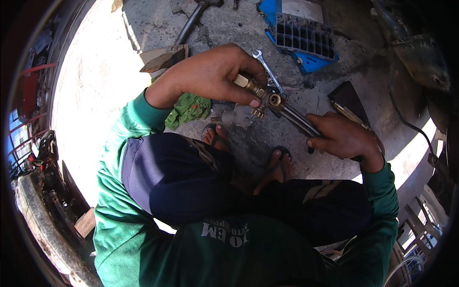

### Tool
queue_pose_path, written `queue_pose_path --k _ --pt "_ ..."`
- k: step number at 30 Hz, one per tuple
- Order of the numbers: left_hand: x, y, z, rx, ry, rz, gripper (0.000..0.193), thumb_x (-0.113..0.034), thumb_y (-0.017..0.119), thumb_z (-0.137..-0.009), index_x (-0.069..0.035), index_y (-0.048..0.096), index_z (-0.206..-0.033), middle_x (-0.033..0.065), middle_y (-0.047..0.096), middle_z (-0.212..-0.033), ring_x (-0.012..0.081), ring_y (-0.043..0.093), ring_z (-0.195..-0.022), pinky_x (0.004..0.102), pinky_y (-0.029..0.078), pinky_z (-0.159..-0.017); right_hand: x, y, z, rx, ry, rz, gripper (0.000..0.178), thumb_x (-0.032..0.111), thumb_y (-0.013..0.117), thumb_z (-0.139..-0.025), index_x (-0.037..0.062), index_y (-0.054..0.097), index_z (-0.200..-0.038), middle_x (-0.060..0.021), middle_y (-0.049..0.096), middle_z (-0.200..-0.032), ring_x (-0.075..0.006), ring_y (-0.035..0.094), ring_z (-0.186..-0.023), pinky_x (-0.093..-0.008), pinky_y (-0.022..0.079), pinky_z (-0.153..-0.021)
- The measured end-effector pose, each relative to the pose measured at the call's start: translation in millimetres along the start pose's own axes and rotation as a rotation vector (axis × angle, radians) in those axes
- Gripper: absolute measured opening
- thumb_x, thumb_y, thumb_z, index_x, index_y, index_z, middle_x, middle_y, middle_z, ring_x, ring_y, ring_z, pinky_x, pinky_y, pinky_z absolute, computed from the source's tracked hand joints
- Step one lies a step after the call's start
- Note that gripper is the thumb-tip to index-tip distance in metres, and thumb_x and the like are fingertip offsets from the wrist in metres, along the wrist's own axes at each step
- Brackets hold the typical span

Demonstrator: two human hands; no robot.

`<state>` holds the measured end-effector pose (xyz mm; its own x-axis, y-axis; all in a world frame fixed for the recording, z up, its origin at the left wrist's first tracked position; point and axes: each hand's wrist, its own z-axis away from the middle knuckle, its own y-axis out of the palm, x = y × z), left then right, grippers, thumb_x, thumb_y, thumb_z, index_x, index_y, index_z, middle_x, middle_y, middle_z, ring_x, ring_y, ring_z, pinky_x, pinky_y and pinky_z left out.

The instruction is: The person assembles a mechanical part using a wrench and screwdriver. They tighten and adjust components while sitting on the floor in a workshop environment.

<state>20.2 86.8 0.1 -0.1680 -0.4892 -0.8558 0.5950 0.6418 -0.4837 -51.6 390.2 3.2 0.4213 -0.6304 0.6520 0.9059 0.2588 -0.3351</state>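
Observation:
Both hands hold a gas torch point(292, 116) with a brass valve body and parallel metal tubes, slanting above my feet. My left hand point(217, 74) is closed around its brass end, thumb beside an open threaded port. A ridged brass knob point(258, 113) sticks out below that thumb. Around the tubes, my right hand point(343, 135) is closed, thumb and forefinger near the middle of the torch. Just beyond this hand shows a brass-coloured fitting point(345, 112); whether it joins the torch is hidden. A combination wrench point(270, 72) lies on the floor behind the torch.
A green cloth point(190, 110) and a grey metal part point(237, 115) lie near my sandalled feet. Farther off are a hammer point(191, 23), a pointed block point(165, 57) and a compartment box point(306, 36) on a blue case. At right stands a dark block point(352, 97).

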Motion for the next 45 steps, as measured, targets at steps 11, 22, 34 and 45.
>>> queue_pose_path --k 11,22,34,45 --pt "3 2 1 -0.018 0.027 0.011 0.037 -0.019 0.083 -0.080 0.001 0.072 -0.108 0.0134 0.074 -0.095 0.0244 0.072 -0.089 0.0361 0.055 -0.081 1 5 5 -0.043 -0.006 -0.004 0.034 0.023 0.065 -0.092 -0.0003 0.058 -0.116 -0.0198 0.062 -0.082 -0.0367 0.064 -0.079 -0.0479 0.048 -0.073" --pt "-1 2 4 -0.007 -0.023 0.009 0.035 -0.017 0.084 -0.079 0.000 0.072 -0.106 0.0110 0.074 -0.091 0.0203 0.072 -0.083 0.0341 0.055 -0.075 4 10 7 -0.152 -0.041 0.109 0.032 0.022 0.067 -0.091 -0.0010 0.059 -0.112 -0.0202 0.063 -0.074 -0.0373 0.066 -0.072 -0.0481 0.049 -0.068" --pt "0 3 7 -0.011 -0.027 0.008 0.034 -0.017 0.083 -0.079 0.001 0.071 -0.105 0.0106 0.074 -0.090 0.0195 0.071 -0.084 0.0335 0.054 -0.075 11 9 11 -0.151 0.004 0.135 0.034 0.024 0.069 -0.090 0.0006 0.060 -0.113 -0.0201 0.063 -0.078 -0.0366 0.066 -0.077 -0.0482 0.049 -0.071" --pt "12 7 8 -0.102 0.021 0.143 0.045 -0.020 0.085 -0.078 0.001 0.069 -0.114 0.0094 0.073 -0.100 0.0194 0.070 -0.089 0.0341 0.054 -0.078 4 8 8 -0.158 -0.077 -0.005 0.032 0.020 0.066 -0.091 -0.0035 0.060 -0.111 -0.0181 0.063 -0.071 -0.0338 0.067 -0.069 -0.0462 0.050 -0.066"
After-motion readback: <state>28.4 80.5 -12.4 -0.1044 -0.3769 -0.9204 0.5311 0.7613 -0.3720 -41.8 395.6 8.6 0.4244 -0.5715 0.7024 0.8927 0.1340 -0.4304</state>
